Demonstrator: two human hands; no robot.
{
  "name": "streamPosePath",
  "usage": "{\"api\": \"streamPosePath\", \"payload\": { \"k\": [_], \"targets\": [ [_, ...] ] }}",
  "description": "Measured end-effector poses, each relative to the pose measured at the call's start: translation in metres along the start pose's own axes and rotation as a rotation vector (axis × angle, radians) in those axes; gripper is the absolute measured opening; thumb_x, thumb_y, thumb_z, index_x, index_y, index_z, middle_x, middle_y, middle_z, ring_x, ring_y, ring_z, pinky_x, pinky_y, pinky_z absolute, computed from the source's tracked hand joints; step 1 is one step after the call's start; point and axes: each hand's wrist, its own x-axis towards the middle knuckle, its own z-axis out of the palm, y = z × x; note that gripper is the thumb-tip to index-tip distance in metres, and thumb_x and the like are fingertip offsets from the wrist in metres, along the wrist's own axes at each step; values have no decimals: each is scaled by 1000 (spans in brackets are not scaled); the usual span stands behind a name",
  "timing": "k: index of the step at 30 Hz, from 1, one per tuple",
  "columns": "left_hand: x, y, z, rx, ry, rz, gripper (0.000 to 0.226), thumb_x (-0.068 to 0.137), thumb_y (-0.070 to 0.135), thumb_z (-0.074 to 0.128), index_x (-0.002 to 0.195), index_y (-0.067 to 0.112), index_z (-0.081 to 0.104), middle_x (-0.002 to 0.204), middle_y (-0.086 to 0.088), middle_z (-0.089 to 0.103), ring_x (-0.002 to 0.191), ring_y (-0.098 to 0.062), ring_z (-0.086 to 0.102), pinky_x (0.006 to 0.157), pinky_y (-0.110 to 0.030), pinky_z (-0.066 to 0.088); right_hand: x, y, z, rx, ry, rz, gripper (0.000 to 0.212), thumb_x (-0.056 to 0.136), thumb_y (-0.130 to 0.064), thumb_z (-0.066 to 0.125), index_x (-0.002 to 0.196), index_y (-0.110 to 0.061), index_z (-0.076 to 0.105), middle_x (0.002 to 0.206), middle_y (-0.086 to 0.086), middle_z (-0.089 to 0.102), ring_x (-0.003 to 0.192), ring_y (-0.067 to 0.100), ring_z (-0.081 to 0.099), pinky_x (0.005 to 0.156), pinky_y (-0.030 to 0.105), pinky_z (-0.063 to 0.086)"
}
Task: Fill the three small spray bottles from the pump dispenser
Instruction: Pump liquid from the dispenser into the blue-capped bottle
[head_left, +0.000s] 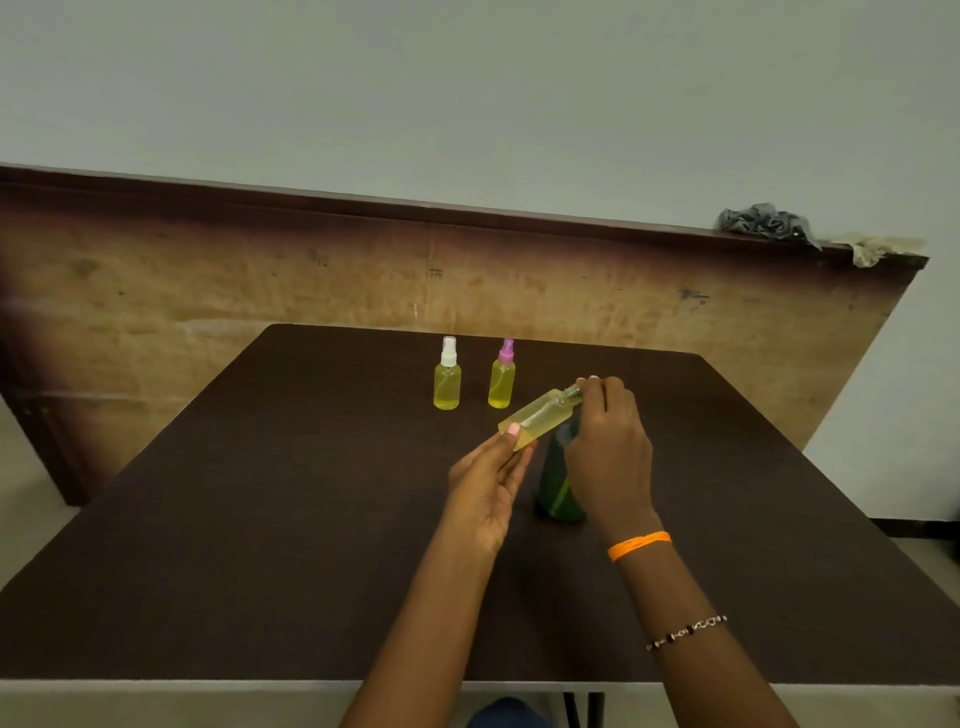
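Head view: our left hand (485, 488) pinches the base of a tilted yellow spray bottle (540, 415); our right hand (608, 447) curls its fingertips round its neck, above the green pump dispenser (558, 488). Beyond the dispenser stand the white-capped bottle (447, 382) and pink-capped bottle (502, 382) on the brown table (260, 519)

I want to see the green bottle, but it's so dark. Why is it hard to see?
In the head view, the light is dim and the green bottle stands on a dark brown table, half hidden behind the right hand; the wide lens also bends the edges, and the picture is a little soft.
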Motion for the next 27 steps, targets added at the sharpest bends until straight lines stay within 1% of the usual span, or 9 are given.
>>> {"api": "streamPosePath", "payload": {
  "k": [4, 6, 8, 12, 15, 18, 20, 23, 27],
  "targets": [
    [1, 0, 0, -35, -10, -23, 13, 84, 0, 61, 97, -2, 60, 101, -18, 65, 97, -24, 64, 82, -29, 56, 0, -1, -1, -6, -23, 10, 46, 59, 11, 74, 103, 7, 61, 94, 18, 60, 80, 32, 61, 57, 33, 53],
    [0, 2, 1, -40, -21, -40, 12, 85, 0, 60, 96, -3, 60, 100, -18, 65, 97, -24, 64, 88, -33, 52, 2, -1, -3, -1, -44, 14, 45, 60, 8, 76, 103, 5, 62, 94, 17, 59, 81, 30, 60, 57, 33, 52],
    [-1, 3, 1, -40, -20, -47, 11, 86, 0, 59, 96, -3, 59, 98, -19, 65, 95, -25, 64, 90, -34, 49, 3, -1, -6, 18, -59, 24, 45, 61, 8, 75, 105, 5, 62, 96, 17, 59, 83, 30, 60, 58, 33, 52],
    [-2, 1, 1, -41, -12, -69, 11, 86, 3, 59, 95, -4, 58, 97, -20, 65, 89, -24, 65, 78, -32, 56, 4, -4, -9, 6, -84, 48, 44, 67, 9, 70, 110, 5, 61, 101, 16, 58, 88, 29, 59, 62, 34, 52],
    [-1, 0, 0, -79, -8, -106, 13, 87, 5, 59, 96, -4, 57, 97, -21, 63, 89, -25, 64, 81, -36, 55, 6, -5, -12, 16, -122, 67, 39, 73, 9, 63, 112, 4, 60, 105, 16, 57, 93, 30, 56, 65, 35, 51],
    [-3, -1, 0, -94, -3, -141, 16, 87, 9, 60, 97, -3, 56, 94, -20, 63, 87, -25, 63, 70, -33, 57, 9, -6, -13, 14, -133, 72, 38, 77, 9, 57, 114, 5, 59, 108, 18, 55, 96, 31, 55, 67, 36, 50],
    [-3, -2, -2, -72, 16, -167, 19, 88, 13, 60, 99, -2, 56, 93, -18, 63, 85, -24, 63, 67, -32, 57, 10, -6, -12, 7, -134, 75, 38, 77, 8, 56, 115, 5, 58, 109, 18, 55, 97, 31, 54, 67, 36, 49],
    [-2, -2, -5, -59, 22, -209, 24, 88, 18, 60, 102, -2, 56, 94, -16, 63, 86, -23, 61, 65, -33, 56, 10, -6, -11, 13, -116, 70, 39, 76, 9, 57, 114, 6, 59, 107, 18, 56, 97, 32, 54, 66, 37, 49],
    [-5, -3, -8, -61, 7, -256, 26, 89, 21, 59, 101, -2, 57, 91, -16, 65, 87, -23, 61, 77, -33, 51, 9, -5, -11, 47, -89, 77, 40, 76, 9, 57, 116, 6, 59, 109, 20, 58, 104, 34, 52, 73, 40, 51]
  ]
}}
